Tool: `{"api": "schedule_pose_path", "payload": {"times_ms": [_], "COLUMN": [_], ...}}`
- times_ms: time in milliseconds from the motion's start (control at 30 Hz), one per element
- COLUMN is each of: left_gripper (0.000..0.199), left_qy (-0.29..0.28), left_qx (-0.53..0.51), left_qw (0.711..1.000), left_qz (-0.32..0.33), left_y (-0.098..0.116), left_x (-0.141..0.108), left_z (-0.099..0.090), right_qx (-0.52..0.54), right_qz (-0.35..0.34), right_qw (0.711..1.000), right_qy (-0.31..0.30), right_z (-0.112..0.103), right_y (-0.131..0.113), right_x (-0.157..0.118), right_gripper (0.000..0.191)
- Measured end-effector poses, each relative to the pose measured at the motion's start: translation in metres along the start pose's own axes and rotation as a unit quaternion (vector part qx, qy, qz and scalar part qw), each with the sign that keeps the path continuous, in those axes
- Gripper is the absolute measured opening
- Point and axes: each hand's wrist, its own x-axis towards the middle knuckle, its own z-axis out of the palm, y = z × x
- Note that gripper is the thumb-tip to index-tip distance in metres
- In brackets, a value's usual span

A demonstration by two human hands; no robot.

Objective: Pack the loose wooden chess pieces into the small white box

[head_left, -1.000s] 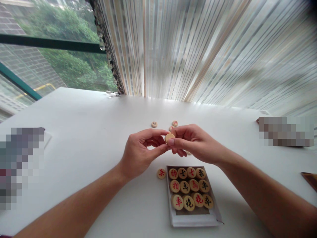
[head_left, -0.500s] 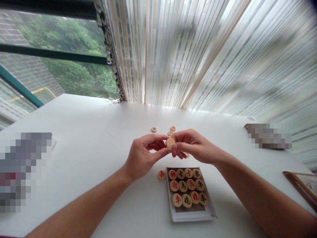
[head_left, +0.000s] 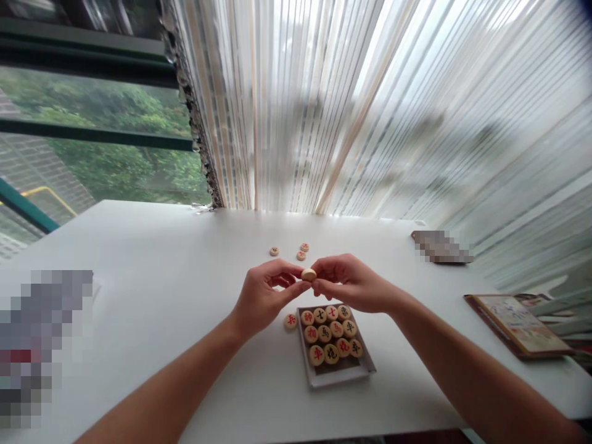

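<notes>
Between the fingertips of my left hand [head_left: 271, 290] and my right hand [head_left: 349, 282] is a pale round Chinese chess piece [head_left: 308, 275], tilted and held above the table. Both hands pinch it from opposite sides; no character shows on it. Just below them lies a shallow grey box [head_left: 337, 377] with rows of chess pieces, red and black characters facing up. A loose red-marked chess piece [head_left: 290, 320] sits against the box's left side. Beyond my hands lie a black-marked chess piece [head_left: 274, 251] and two red-marked chess pieces [head_left: 301, 255].
The white table [head_left: 185, 246] reaches to a striped string curtain [head_left: 287, 123] and a window [head_left: 102, 160]. A blurred-out object [head_left: 41, 333] lies at left, another [head_left: 441, 246] at far right. A brown-framed flat object [head_left: 520, 324] rests near the right edge.
The chess piece has turned between my fingers, from its flat face to nearly edge-on. My view has shifted, so the box and table appear further left.
</notes>
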Motion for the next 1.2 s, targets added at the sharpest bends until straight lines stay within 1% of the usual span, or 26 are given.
{"api": "schedule_pose_path", "payload": {"times_ms": [67,167,300,433,500,567,700,800,933,1100,1200], "left_gripper": [0.014,0.007,0.012,0.011,0.010,0.009,0.008,0.011,0.013,0.016,0.018], "left_qy": [0.005,0.000,-0.031,-0.050,-0.063,-0.080,-0.115,-0.135,-0.133,-0.128,-0.133], "left_qx": [0.038,0.096,0.168,0.225,0.249,0.272,0.314,0.333,0.345,0.336,0.330], "left_qw": [0.998,0.986,0.954,0.922,0.908,0.893,0.867,0.858,0.864,0.877,0.882], "left_qz": [0.047,0.138,0.247,0.310,0.332,0.350,0.368,0.367,0.343,0.319,0.309], "left_y": [0.000,-0.001,-0.001,0.002,0.004,0.008,0.014,0.016,0.014,0.012,0.011], "left_x": [-0.001,-0.004,-0.011,-0.015,-0.016,-0.016,-0.018,-0.018,-0.018,-0.016,-0.016], "left_z": [0.001,0.003,0.005,0.008,0.009,0.010,0.015,0.018,0.019,0.017,0.016], "right_qx": [-0.019,-0.031,-0.023,-0.024,-0.030,-0.061,-0.151,-0.168,-0.180,-0.201,-0.210], "right_qz": [-0.001,-0.001,-0.002,0.003,0.009,0.015,0.023,0.037,0.048,0.052,0.061], "right_qw": [0.999,0.998,0.995,0.991,0.990,0.988,0.979,0.978,0.976,0.970,0.967], "right_qy": [0.028,0.063,0.101,0.133,0.141,0.143,0.133,0.119,0.115,0.124,0.127], "right_z": [0.002,0.008,0.022,0.033,0.035,0.035,0.033,0.032,0.026,0.010,0.003], "right_y": [0.000,0.001,0.006,0.008,0.006,0.002,-0.005,-0.006,0.000,0.011,0.012], "right_x": [-0.011,-0.029,-0.049,-0.062,-0.068,-0.072,-0.077,-0.078,-0.083,-0.097,-0.107], "right_gripper": [0.025,0.029,0.035,0.033,0.030,0.025,0.015,0.010,0.013,0.015,0.017]}}
